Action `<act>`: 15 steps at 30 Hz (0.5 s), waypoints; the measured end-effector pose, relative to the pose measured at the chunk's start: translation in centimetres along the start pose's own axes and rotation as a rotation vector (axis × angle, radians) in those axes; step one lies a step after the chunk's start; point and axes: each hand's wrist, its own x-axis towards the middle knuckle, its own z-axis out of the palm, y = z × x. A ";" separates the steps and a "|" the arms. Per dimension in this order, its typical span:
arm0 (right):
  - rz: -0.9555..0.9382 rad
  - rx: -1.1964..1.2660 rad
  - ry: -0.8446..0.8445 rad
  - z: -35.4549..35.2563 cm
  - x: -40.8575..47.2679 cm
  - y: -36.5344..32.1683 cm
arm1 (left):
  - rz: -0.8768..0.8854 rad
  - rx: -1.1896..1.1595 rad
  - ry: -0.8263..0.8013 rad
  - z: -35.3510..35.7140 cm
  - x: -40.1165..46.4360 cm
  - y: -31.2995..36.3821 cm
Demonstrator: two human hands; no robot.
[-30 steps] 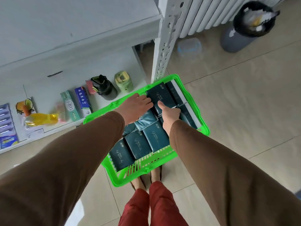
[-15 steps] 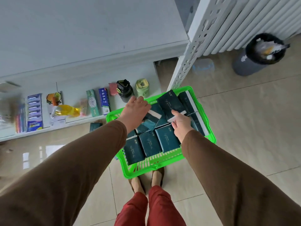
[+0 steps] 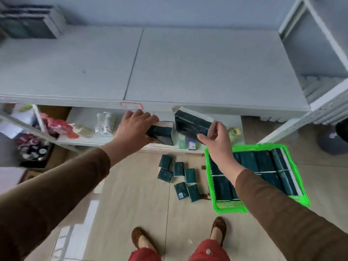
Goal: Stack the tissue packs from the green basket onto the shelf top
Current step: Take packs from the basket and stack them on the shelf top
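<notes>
The left hand grasps one dark teal plastic-wrapped tissue pack; the right hand grasps another, both below the white shelf top. The green plastic basket sits at 4 o'clock.

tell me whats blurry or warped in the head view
Head view: motion blur smears the stacked packs top left and clutter at the left edge; the shelf top bows with wide-angle distortion; the left hand, right hand and green basket stay fairly sharp.

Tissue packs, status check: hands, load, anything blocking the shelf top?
Left hand grips one tissue pack; right hand grips another pack. Both below shelf top edge. Landing area bare. Green basket part full; loose packs on floor.
</notes>
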 end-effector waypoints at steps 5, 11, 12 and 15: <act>-0.125 -0.034 -0.068 12.2 0.6 -9.9 | -0.118 -0.009 0.133 -5.7 -4.7 -14.2; -0.233 -0.024 -0.137 24.1 4.1 -18.5 | -0.211 -0.010 0.186 -9.1 -6.1 -28.0; -0.250 -0.024 -0.150 26.0 5.1 -19.7 | -0.227 0.000 0.188 -9.3 -5.9 -30.4; -0.315 -0.039 -0.156 31.4 8.9 -22.8 | -0.258 0.052 0.187 -9.4 -4.6 -37.1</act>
